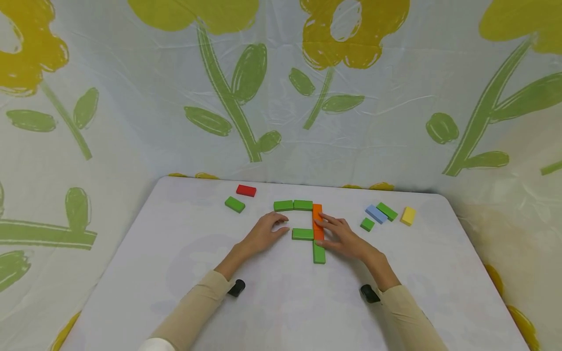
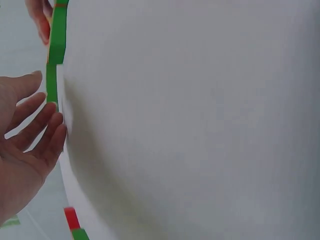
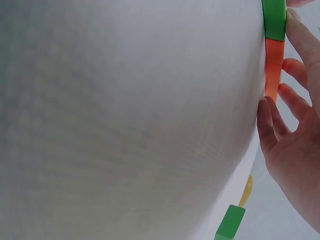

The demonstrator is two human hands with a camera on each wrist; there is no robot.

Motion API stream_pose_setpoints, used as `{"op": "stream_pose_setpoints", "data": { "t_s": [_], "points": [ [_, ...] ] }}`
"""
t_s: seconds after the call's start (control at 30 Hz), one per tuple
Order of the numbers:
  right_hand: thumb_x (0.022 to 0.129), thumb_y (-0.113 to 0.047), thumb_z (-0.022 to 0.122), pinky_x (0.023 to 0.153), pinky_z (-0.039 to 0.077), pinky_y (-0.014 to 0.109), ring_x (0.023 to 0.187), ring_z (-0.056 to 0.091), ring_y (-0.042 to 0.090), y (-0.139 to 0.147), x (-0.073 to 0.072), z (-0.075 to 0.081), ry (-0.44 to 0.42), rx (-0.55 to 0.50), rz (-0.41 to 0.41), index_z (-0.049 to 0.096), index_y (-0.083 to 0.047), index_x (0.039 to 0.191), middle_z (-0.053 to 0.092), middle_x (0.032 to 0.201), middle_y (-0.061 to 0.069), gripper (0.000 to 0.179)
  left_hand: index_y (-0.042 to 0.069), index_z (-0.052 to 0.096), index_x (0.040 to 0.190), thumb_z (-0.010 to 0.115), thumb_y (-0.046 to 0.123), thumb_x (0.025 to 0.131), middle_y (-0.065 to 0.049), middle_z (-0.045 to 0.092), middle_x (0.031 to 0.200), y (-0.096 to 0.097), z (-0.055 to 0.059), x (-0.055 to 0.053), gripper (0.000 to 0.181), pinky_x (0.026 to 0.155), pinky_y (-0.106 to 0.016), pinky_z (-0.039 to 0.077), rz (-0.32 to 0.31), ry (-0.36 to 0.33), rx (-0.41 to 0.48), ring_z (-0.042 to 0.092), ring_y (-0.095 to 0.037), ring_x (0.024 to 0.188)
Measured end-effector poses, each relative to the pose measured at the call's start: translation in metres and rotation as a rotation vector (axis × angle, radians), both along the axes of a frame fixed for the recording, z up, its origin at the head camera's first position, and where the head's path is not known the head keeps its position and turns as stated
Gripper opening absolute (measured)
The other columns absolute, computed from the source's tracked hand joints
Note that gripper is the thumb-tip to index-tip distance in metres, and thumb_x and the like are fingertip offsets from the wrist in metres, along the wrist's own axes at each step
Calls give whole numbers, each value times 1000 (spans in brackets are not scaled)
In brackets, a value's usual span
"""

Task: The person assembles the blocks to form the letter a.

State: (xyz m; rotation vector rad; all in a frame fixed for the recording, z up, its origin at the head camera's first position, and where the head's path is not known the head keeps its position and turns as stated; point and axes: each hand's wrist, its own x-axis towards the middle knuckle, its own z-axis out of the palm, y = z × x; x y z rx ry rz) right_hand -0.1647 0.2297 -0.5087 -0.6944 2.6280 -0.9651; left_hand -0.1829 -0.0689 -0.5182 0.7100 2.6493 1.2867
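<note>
Flat wooden-looking blocks form an angular figure on the white table. Its top row is a left green block (image 1: 283, 205) and a right green block (image 1: 303, 205). An upper orange block (image 1: 317, 212) and a lower orange block (image 1: 319, 235) run down the right side. A middle green block (image 1: 303, 234) juts left, and a bottom green block (image 1: 319, 252) continues downward. My right hand (image 1: 344, 239) touches the orange blocks with extended fingers, its thumb near the bottom green block. My left hand (image 1: 265, 231), fingers loosely bent, holds nothing left of the middle green block.
Back left lie a red block (image 1: 246, 190) and a loose green block (image 1: 234, 204). To the right are a blue block (image 1: 376, 214), a long green block (image 1: 387, 211), a short green block (image 1: 367, 224) and a yellow block (image 1: 408, 216). A flower-patterned cloth (image 1: 281, 161) hangs behind.
</note>
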Motion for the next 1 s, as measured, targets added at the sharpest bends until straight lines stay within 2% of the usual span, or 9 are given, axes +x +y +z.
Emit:
{"op": "stream_pose_setpoints", "data": {
  "t_s": [0.23,0.5,0.67,0.83,1.0],
  "points": [
    [97,-38,73,110,36,64,142,31,39,3,1,-2,11,-24,10,48,-10,154,28,167,12,68,-1,68,125,70,12,99,-12,68,115,-24,5,-12,29,97,-42,52,52,36,13,61,-25,107],
    [97,-36,73,110,37,60,140,32,37,2,2,1,3,-30,5,49,-8,153,27,168,10,67,2,66,129,67,13,100,-12,65,126,-49,16,-24,31,105,-46,48,150,74,-23,58,-28,119],
    [97,-32,74,110,36,61,139,32,38,2,2,3,3,-33,3,49,-6,153,27,167,12,67,2,68,128,67,15,100,-13,63,129,-66,14,-34,30,111,-49,42,198,101,-82,52,-31,127],
    [97,-33,73,110,36,61,139,32,38,3,0,1,3,-33,5,48,-7,153,27,167,12,67,2,70,124,71,16,98,-14,64,130,-80,10,-43,29,111,-54,36,242,130,-135,47,-35,128],
    [97,-37,72,110,36,60,140,31,37,3,0,-1,-3,-30,8,48,-8,154,26,168,10,69,1,70,125,75,14,94,-19,64,130,-92,6,-48,34,112,-58,32,247,183,-182,46,-41,129]
  ]
}}
